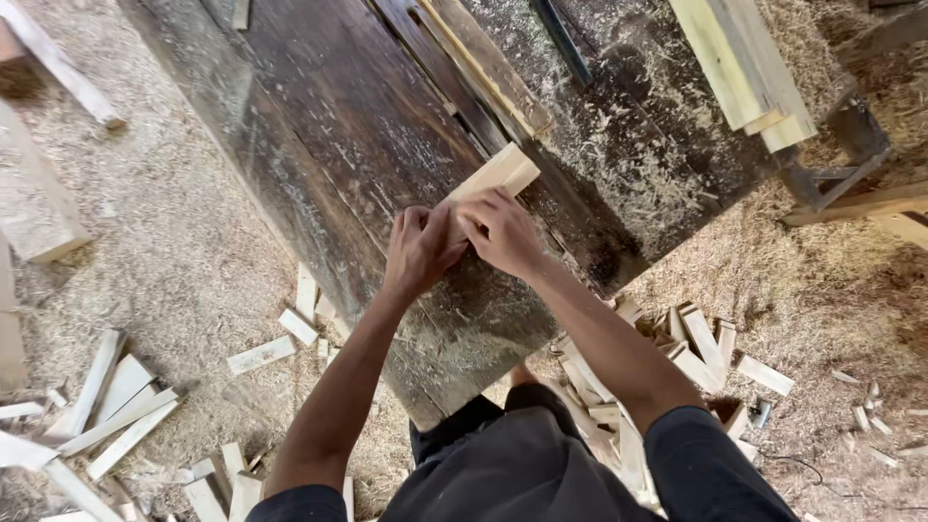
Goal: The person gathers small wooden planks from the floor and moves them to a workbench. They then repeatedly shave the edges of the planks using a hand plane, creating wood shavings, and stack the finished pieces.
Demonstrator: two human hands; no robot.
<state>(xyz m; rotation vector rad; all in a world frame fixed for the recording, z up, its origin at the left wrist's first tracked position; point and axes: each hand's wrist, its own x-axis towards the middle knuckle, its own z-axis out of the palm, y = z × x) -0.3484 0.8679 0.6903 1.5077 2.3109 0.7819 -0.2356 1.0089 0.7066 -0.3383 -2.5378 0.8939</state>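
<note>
Pale wood block (495, 176) lies flat mid-bench on dark workbench (348, 145), angled toward far right edge, clean-cut end showing. Left hand (421, 246) and right hand (503, 232) side by side, touching, fingers curled, pressed down on block's near end. Offcut pile (677, 358) off bench's near right corner; loose slats (116, 406) on sawdust floor (184, 242) at left.

L hand (421, 246), R hand (501, 232) – fingers curled, side by side.

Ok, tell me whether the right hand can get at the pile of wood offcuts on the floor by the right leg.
Probably yes. The right hand rests on the wood block on the workbench; nothing lies between that arm and the offcut pile just below it.
</note>
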